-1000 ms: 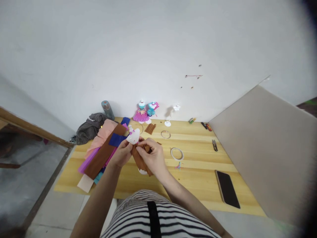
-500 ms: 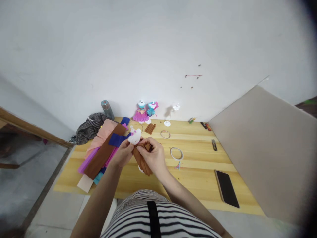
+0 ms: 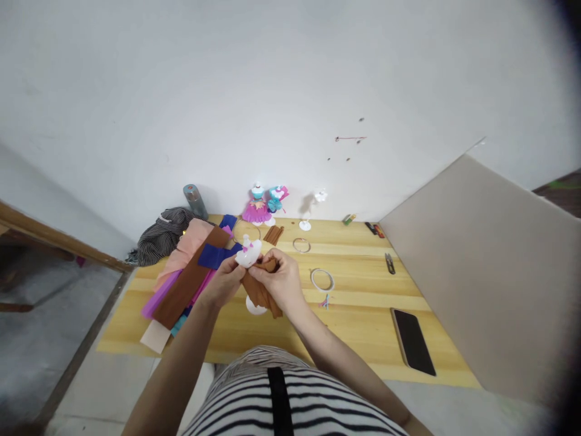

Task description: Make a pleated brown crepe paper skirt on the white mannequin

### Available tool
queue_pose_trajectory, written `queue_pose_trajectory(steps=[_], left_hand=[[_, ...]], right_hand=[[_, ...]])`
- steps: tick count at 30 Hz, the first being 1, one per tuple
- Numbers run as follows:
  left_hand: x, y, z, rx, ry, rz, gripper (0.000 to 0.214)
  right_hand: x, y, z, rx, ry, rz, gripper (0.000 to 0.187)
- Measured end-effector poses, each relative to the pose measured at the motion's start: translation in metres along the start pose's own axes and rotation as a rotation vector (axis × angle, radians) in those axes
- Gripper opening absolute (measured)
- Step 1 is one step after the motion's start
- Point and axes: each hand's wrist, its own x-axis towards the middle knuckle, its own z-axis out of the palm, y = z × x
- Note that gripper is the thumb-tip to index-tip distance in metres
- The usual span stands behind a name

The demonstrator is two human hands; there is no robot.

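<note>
Both bare arms reach from the near edge toward the far side, converging in the middle. The left forearm [image 3: 184, 357] slants far and to the right, steeply; the right forearm [image 3: 349, 366] runs far and to the left at a flatter angle. The left hand [image 3: 227, 280] is bent into a grip, thumb uppermost. The right hand [image 3: 282, 281] pinches, fingers curled, its thumb pointing left, near the left thumb.

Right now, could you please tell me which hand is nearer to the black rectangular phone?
Right: the right hand is to the left of the black rectangular phone; the left hand is farther left, beyond the right hand.
</note>
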Motion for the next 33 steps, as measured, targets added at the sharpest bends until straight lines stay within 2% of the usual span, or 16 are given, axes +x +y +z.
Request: queue_pose_trajectory(steps=[4, 9, 23, 33], left_hand=[[0.001, -0.003, 0.000, -0.059, 0.049, 0.010, 0.039], [0.000, -0.003, -0.003, -0.088, 0.040, 0.007, 0.044], [-0.001, -0.004, 0.004, -0.080, 0.034, -0.023, 0.042], [0.005, -0.002, 0.013, -0.081, 0.019, -0.034, 0.043]], right_hand=[[0.000, -0.002, -0.004, -0.075, -0.046, -0.060, 0.019], [-0.004, -0.008, -0.012, -0.129, -0.111, -0.096, 0.011], [-0.004, -0.006, -0.010, -0.226, 0.042, -0.225, 0.009], [0.001, -0.005, -0.011, -0.188, 0.058, -0.155, 0.014]])
